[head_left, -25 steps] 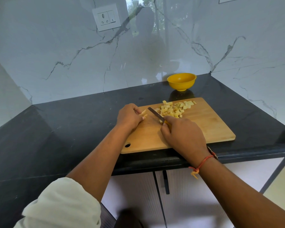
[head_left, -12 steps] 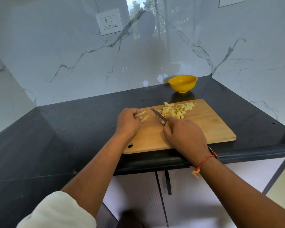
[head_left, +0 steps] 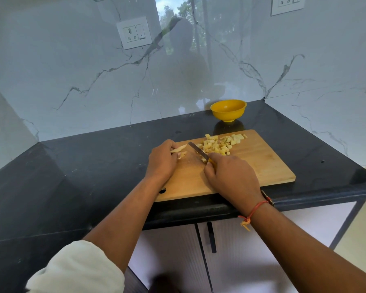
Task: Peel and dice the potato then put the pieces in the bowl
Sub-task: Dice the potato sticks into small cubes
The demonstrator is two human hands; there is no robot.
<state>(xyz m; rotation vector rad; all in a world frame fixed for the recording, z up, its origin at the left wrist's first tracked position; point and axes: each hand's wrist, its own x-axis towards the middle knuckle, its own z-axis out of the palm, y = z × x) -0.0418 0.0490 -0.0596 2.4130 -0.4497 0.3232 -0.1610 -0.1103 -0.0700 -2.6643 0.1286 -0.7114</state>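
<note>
Cream sleeve point(head_left: 76, 269) rolled above the left elbow; orange knotted thread point(head_left: 254, 210) around the bare right wrist.

Both arms reach forward, left hand point(head_left: 162, 160) and right hand point(head_left: 232, 176) curled.

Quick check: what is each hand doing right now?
Left hand: closed on potato strips on the cutting board.
Right hand: closed on the knife.
</note>
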